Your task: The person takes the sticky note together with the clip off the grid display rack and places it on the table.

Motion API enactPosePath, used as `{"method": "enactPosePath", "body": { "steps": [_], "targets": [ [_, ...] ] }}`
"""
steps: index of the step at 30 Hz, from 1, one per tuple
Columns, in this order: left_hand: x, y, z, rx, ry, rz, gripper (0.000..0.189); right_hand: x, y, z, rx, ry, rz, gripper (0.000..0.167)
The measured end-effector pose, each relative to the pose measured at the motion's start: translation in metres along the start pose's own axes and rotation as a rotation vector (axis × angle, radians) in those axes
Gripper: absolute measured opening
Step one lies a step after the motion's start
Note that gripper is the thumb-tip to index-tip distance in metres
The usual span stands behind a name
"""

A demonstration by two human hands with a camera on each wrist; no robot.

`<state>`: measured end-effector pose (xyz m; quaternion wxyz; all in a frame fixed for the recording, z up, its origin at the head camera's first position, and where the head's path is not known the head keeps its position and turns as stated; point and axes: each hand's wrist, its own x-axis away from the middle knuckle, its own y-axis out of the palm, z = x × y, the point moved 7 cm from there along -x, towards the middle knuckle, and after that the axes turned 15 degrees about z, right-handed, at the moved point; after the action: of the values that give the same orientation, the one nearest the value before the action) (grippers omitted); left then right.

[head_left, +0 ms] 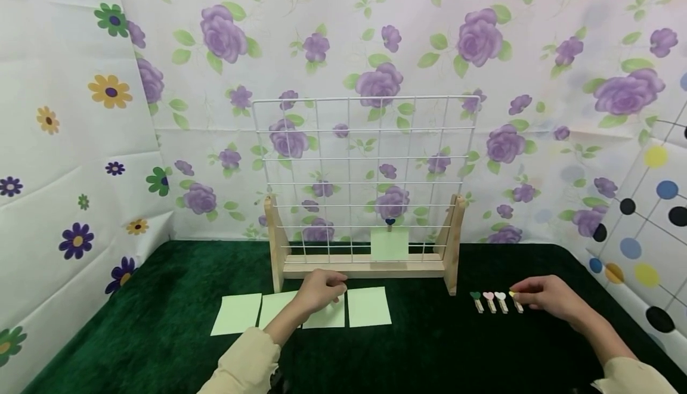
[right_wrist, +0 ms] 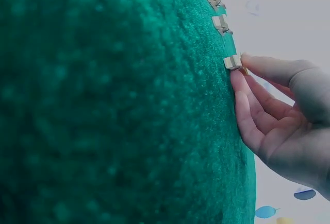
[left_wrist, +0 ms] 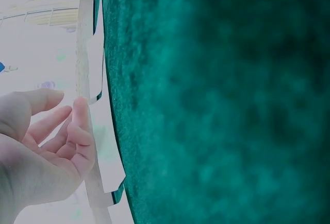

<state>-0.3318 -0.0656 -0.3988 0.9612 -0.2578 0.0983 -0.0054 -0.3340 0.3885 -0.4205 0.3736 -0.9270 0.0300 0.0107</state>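
My right hand pinches the yellow heart clothespin between thumb and fingertips, at the right end of a row on the cloth. Beside it lie a white heart clothespin, a pink one and a green one. My left hand hovers over the third pale green paper from the left, partly covering it. In the left wrist view its thumb stands apart from the loosely bent fingers, with nothing between them. A dark blue heart clothespin holds another green paper on the grid.
A white wire grid stands in a wooden base behind the hands. Other green papers lie in a row in front of it, on a dark green cloth. Flowered sheets hang behind and at the left.
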Motion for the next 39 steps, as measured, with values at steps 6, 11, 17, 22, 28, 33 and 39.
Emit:
{"method": "enactPosePath", "body": {
  "steps": [6,11,17,22,28,33,39],
  "targets": [
    [0.001,0.000,0.002,0.001,0.000,-0.012,0.034,0.002,0.002,-0.003,0.005,-0.028,0.005,0.034],
    [0.002,-0.003,0.005,-0.003,-0.001,-0.002,0.035,0.003,0.001,-0.004,0.003,-0.019,0.013,0.037],
    [0.004,-0.012,0.006,0.010,-0.001,0.024,0.037,0.002,-0.002,-0.003,0.017,0.003,0.040,0.043],
    [0.005,-0.020,0.007,0.029,-0.012,0.038,0.036,0.001,-0.005,-0.006,0.024,0.004,0.072,0.043],
    [0.008,-0.029,0.014,0.104,-0.039,0.072,0.036,0.008,-0.007,-0.028,0.067,-0.110,0.154,0.036],
    [0.007,-0.032,0.024,0.105,-0.012,0.105,0.035,0.017,0.000,-0.058,0.085,-0.209,0.210,0.033],
    [0.004,-0.025,0.034,0.165,-0.018,0.135,0.039,0.023,0.019,-0.095,0.026,-0.262,0.196,0.034]
  ]
}}
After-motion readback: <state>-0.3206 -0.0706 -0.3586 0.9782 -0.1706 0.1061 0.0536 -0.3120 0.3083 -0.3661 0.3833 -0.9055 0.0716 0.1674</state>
